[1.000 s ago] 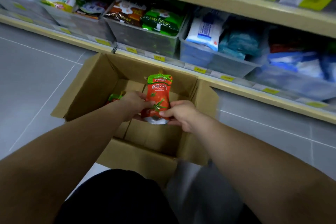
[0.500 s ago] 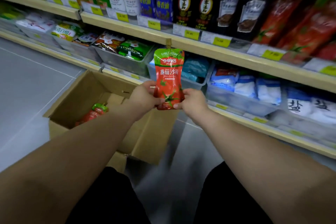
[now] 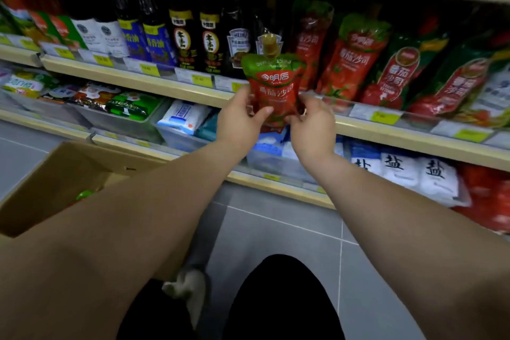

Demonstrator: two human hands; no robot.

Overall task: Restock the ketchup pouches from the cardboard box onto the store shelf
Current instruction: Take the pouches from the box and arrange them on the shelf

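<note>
Both hands grip ketchup pouch (image 3: 274, 88) upright before store shelf (image 3: 154, 83)

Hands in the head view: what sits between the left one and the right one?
The ketchup pouch, upright, cap on top. The left hand and the right hand pinch its lower edges. The head view shows it.
</note>
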